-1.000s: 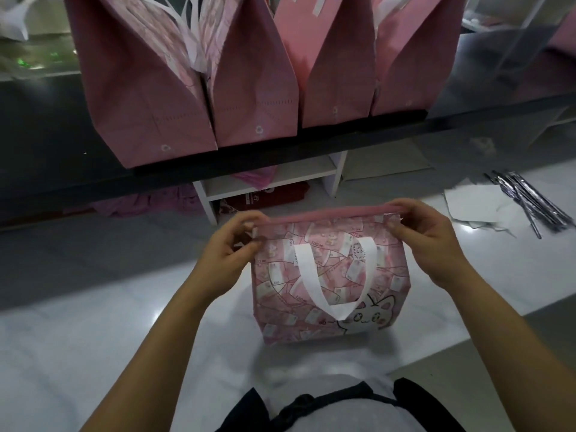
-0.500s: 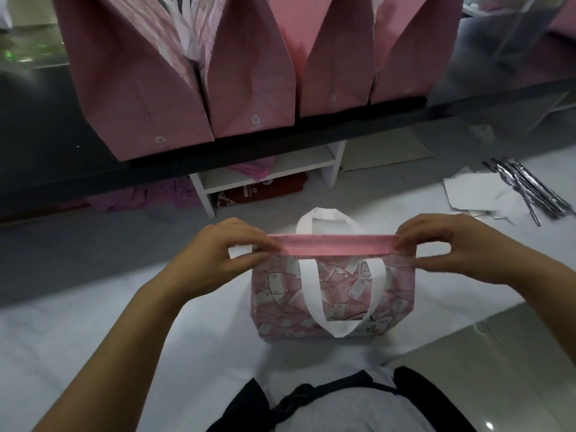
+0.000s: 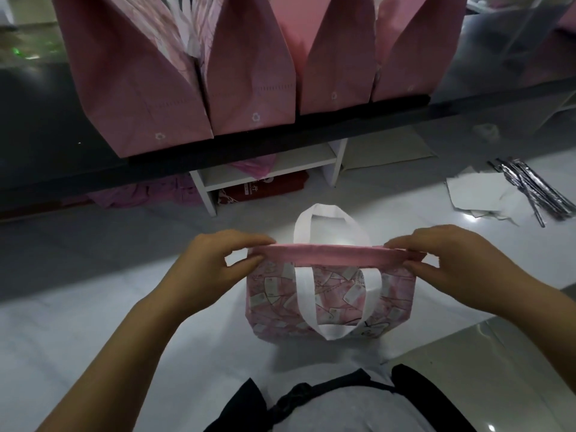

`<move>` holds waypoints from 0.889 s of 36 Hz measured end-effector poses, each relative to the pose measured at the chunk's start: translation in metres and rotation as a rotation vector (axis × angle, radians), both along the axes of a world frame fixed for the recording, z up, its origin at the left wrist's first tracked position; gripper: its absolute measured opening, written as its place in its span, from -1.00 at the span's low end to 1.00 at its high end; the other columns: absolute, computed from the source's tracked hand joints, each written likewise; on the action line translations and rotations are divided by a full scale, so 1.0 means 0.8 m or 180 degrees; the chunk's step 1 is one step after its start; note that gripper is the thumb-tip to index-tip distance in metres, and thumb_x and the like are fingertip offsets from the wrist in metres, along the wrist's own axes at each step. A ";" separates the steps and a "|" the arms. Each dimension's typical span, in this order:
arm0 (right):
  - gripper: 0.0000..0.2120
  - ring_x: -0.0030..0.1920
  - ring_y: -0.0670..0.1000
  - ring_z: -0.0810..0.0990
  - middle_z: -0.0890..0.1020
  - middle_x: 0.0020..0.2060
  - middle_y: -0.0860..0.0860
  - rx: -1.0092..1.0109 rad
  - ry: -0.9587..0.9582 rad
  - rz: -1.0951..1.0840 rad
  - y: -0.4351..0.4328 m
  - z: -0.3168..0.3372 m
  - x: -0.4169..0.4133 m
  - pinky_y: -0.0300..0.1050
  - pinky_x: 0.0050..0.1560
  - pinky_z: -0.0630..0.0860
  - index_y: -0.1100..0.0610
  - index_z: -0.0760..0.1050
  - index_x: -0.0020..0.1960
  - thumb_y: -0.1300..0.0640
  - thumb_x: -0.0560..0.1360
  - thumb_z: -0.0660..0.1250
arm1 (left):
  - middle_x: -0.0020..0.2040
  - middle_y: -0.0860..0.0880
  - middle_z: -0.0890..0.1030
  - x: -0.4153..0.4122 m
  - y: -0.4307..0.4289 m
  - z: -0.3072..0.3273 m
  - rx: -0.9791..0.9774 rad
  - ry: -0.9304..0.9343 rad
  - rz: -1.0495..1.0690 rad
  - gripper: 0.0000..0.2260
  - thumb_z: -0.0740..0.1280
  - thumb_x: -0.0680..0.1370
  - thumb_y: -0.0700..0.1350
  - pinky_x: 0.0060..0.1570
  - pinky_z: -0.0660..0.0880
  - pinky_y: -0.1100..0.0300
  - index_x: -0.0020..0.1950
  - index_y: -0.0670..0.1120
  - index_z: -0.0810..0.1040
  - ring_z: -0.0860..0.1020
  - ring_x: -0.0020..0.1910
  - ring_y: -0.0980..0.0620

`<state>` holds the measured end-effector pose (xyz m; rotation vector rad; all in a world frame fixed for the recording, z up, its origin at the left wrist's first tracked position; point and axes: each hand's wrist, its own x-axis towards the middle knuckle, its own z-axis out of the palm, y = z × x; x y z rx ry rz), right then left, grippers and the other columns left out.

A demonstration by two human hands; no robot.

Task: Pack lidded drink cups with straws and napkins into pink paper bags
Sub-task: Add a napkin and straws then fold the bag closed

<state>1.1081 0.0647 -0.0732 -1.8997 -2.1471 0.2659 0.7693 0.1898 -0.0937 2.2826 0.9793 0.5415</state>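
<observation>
A small pink printed bag (image 3: 271, 294) with white loop handles stands on the white floor in front of me. Its top edge is folded over into a flat pink band. My left hand (image 3: 215, 266) pinches the band's left end and my right hand (image 3: 448, 260) pinches its right end. One white handle sticks up behind the band, the other hangs down the front. Whatever is inside the bag is hidden. Wrapped silver straws (image 3: 530, 191) lie on white napkins (image 3: 477, 194) on the floor at the right.
Several large pink bags (image 3: 249, 88) stand side by side on a dark glass tabletop (image 3: 37, 126) ahead. Under it are a white shelf (image 3: 271, 169), a red packet and pink cloth. My lap is at the bottom edge.
The bag's top has been folded down into a flat band and pulled straight. The rear handle now stands up behind the fold. Both hands stay at the two ends.
</observation>
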 end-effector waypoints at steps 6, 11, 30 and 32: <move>-0.74 -0.29 -0.06 0.54 0.63 -0.31 -0.15 0.0208 -0.0123 0.0586 0.021 -0.001 -0.047 -0.13 -0.22 0.42 -0.07 0.70 0.01 -0.16 0.47 0.33 | -0.12 0.13 0.69 0.034 -0.024 0.009 0.1006 0.0287 -0.0418 -0.80 0.46 0.49 0.01 -0.14 0.45 0.22 0.10 0.05 0.68 0.56 -0.18 0.13; -0.82 -0.38 -0.02 0.54 0.61 -0.39 -0.12 0.0425 -0.0453 0.0860 0.036 -0.010 -0.074 -0.05 -0.29 0.51 -0.01 0.70 -0.17 -0.03 0.45 0.35 | -0.25 0.11 0.68 0.051 -0.016 0.008 0.1269 0.0403 -0.0586 -0.90 0.46 0.49 0.03 -0.36 0.50 0.19 -0.06 0.04 0.71 0.61 -0.30 0.07; -0.81 -0.18 -0.14 0.61 0.63 -0.18 -0.31 -0.0248 0.0349 0.0011 0.013 -0.004 0.019 -0.18 -0.14 0.52 -0.06 0.72 0.01 -0.04 0.45 0.40 | -0.17 0.50 0.58 -0.025 -0.002 0.014 -0.0029 0.0072 0.0089 -0.78 0.37 0.41 0.07 -0.07 0.52 0.47 0.01 0.35 0.57 0.62 -0.04 0.36; -0.83 -0.14 -0.16 0.60 0.65 -0.14 -0.28 -0.0317 0.0360 -0.0028 0.015 -0.006 0.025 -0.17 -0.08 0.53 -0.07 0.71 0.05 0.04 0.48 0.43 | -0.18 0.51 0.58 -0.023 -0.007 0.012 0.0064 -0.0061 0.0125 -0.79 0.37 0.42 0.07 -0.06 0.52 0.48 0.02 0.31 0.60 0.62 -0.06 0.38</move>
